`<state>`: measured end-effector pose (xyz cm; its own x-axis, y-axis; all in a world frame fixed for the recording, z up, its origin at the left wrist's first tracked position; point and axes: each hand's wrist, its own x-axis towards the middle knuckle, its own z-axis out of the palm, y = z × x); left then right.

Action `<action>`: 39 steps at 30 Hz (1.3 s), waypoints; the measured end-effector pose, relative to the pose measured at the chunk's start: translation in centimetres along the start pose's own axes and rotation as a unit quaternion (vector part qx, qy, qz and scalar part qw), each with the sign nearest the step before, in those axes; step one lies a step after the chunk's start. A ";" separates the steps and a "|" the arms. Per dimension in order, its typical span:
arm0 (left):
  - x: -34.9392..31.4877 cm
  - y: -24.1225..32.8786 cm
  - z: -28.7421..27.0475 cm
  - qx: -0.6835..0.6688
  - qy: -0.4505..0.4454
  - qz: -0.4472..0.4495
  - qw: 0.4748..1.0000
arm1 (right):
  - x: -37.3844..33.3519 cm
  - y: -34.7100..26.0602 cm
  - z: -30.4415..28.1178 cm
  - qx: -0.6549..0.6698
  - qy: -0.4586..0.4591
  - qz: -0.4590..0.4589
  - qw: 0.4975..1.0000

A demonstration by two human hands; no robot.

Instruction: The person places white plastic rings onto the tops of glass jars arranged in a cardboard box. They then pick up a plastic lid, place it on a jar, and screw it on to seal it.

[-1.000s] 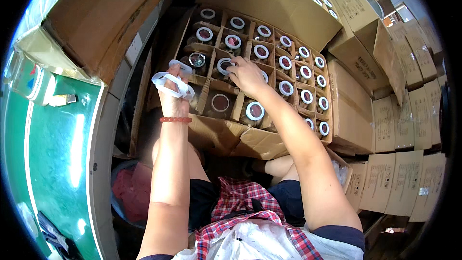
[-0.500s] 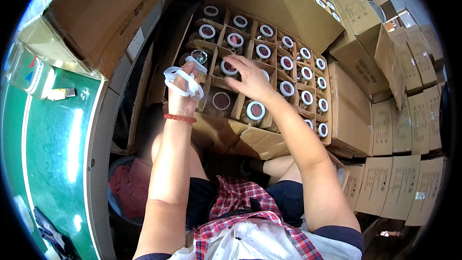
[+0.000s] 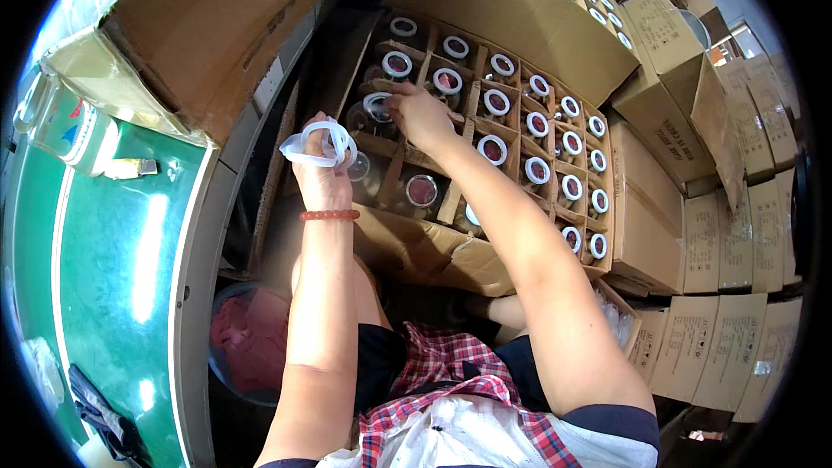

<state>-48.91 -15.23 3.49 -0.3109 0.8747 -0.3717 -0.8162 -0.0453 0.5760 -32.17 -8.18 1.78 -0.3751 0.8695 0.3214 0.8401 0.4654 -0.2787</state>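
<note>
A cardboard carton point(image 3: 416, 247) in front of me is split by cardboard dividers, with a glass jar in most cells. White rings point(image 3: 447, 81) sit around many jar tops. Several loose white rings point(image 3: 299, 149) hang around the fingers of my left hand point(image 3: 325, 175), over the carton's near left corner. My right hand point(image 3: 426, 121) reaches across to a jar in the left column, fingertips on the white ring point(image 3: 376, 106) at its top. A nearer jar point(image 3: 422, 191) shows a pink-red top without a white ring. My left hand partly hides another bare jar point(image 3: 358, 166).
On the left is a green-topped table point(image 3: 104, 251) with a clear plastic jug point(image 3: 74, 134) and a brown carton point(image 3: 217, 26). Closed cartons point(image 3: 706, 347) are stacked at right. A tub of pinkish-red material point(image 3: 251, 338) stands by my left leg.
My right hand has moved left from a neighbouring jar to the left-column jar, whose top now carries a white ring. My left hand has drawn back slightly with its rings. The view has shifted.
</note>
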 end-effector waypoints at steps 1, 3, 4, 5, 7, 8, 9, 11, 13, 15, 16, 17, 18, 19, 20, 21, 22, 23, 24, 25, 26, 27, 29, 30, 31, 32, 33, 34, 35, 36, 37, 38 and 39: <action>0.3 0.1 -0.2 0.004 -0.004 -0.003 1.000 | 0.0 0.1 0.3 -0.060 -0.046 -0.028 0.997; 0.9 0.4 -0.8 0.007 -0.008 -0.012 1.000 | -0.4 -0.2 0.5 -0.107 -0.055 -0.044 0.992; 1.1 0.4 -1.0 0.006 -0.017 -0.007 1.000 | -0.7 -0.3 0.6 -0.131 -0.059 -0.052 0.988; 1.1 0.4 -1.2 -0.004 -0.017 -0.004 1.000 | -0.9 -0.4 0.6 -0.154 -0.062 -0.060 0.984; 1.0 0.2 -1.4 -0.024 -0.015 0.002 1.000 | -1.5 -0.3 0.2 -0.171 -0.073 -0.053 0.981; 0.9 0.2 -1.3 -0.024 -0.010 0.000 1.000 | -1.7 0.0 -0.1 -0.181 -0.077 -0.049 0.979; 0.8 0.1 -1.2 -0.024 -0.006 -0.001 1.000 | -1.7 0.3 0.0 -0.170 -0.074 -0.040 0.982; 0.9 0.2 -1.2 -0.020 -0.003 -0.006 1.000 | -1.6 0.7 0.2 -0.147 -0.068 -0.022 0.987; 1.1 0.2 -1.5 -0.012 -0.007 -0.014 1.000 | -1.9 0.4 0.3 -0.152 -0.071 -0.029 0.985; 1.4 -0.1 -1.6 -0.019 -0.011 -0.014 1.000 | -2.2 0.3 0.3 -0.159 -0.064 -0.039 0.985; 1.5 -0.4 -1.7 -0.023 -0.013 -0.015 1.000 | -2.4 0.4 0.5 -0.162 -0.055 -0.043 0.984; 1.5 -0.5 -1.8 -0.031 -0.024 -0.012 0.999 | -2.5 0.0 0.3 -0.165 -0.046 -0.048 0.984; 1.5 -0.8 -1.9 -0.039 -0.035 -0.009 0.999 | -2.6 -0.3 0.0 -0.134 -0.026 -0.044 0.990; 1.5 -1.0 -2.0 -0.047 -0.046 -0.006 0.998 | -2.6 -0.5 -0.5 -0.104 -0.007 -0.039 0.994; 1.5 -1.2 -1.9 -0.036 -0.042 -0.003 0.998 | -2.4 -1.1 -1.4 -0.073 0.014 -0.035 0.997; 1.6 -1.2 -1.9 -0.021 -0.047 -0.010 0.999 | -2.1 -2.1 -2.4 0.092 -0.021 0.039 0.995; 1.7 -1.2 -1.9 -0.005 -0.053 -0.017 0.998 | -1.8 -3.1 -3.2 0.254 -0.055 0.111 0.959; 1.9 -1.3 -1.9 0.011 -0.060 -0.026 0.998 | -1.5 -4.4 -4.4 0.407 -0.087 0.181 0.891; 2.0 -1.5 -2.0 0.030 -0.065 -0.025 0.997 | -1.5 -5.9 -5.6 0.527 -0.116 0.168 0.825; 2.0 -1.4 -2.4 0.042 -0.077 -0.038 0.995 | -1.2 -6.6 -6.1 0.502 -0.179 0.193 0.824; 1.7 -1.1 -2.1 0.054 -0.093 -0.052 0.993 | -1.3 -6.7 -6.0 0.525 -0.185 0.193 0.808; 1.3 -0.9 -1.8 0.065 -0.108 -0.066 0.990 | -1.6 -6.7 -5.8 0.548 -0.191 0.193 0.791; 0.6 -0.3 -1.4 0.045 -0.123 -0.063 0.989 | -1.9 -6.7 -6.0 0.642 -0.185 0.196 0.717; 0.4 0.2 -1.4 0.031 -0.130 -0.068 0.989 | -2.0 -6.9 -6.0 0.687 -0.183 0.195 0.676; 0.4 0.6 -1.5 0.016 -0.137 -0.073 0.988 | -2.0 -7.2 -6.1 0.710 -0.185 0.199 0.650; 0.3 1.0 -1.7 -0.024 -0.183 -0.095 0.978 | -2.1 -7.4 -6.2 0.731 -0.184 0.205 0.624; 0.2 1.0 -1.7 -0.051 -0.142 -0.099 0.984 | -2.2 -7.5 -6.4 0.751 -0.184 0.211 0.598; 0.2 1.3 -1.7 -0.071 -0.129 -0.096 0.984 | -2.3 -7.2 -6.0 0.761 -0.177 0.196 0.592; 0.1 1.6 -1.9 -0.090 -0.115 -0.095 0.985 | -2.3 -7.1 -5.8 0.732 -0.142 0.208 0.633; 0.3 1.7 -2.0 -0.104 -0.092 -0.076 0.987 | -2.3 -7.2 -5.6 0.700 -0.107 0.220 0.671; 0.5 2.0 -2.1 -0.092 -0.066 -0.066 0.991 | -2.2 -7.2 -5.2 0.664 -0.072 0.231 0.707; 1.2 1.9 -2.8 -0.064 -0.059 -0.028 0.996 | -2.3 -6.5 -3.9 0.575 -0.036 0.190 0.795; 1.5 2.2 -3.2 -0.034 -0.049 0.015 0.998 | -2.4 -6.5 -3.1 0.354 0.047 0.082 0.931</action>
<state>-52.75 -15.53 1.91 -0.2890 0.9150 -0.2814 -0.8401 -0.1015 0.5328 -35.50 -13.80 5.57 -0.2005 0.9354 0.2913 0.4024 0.3497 -0.8460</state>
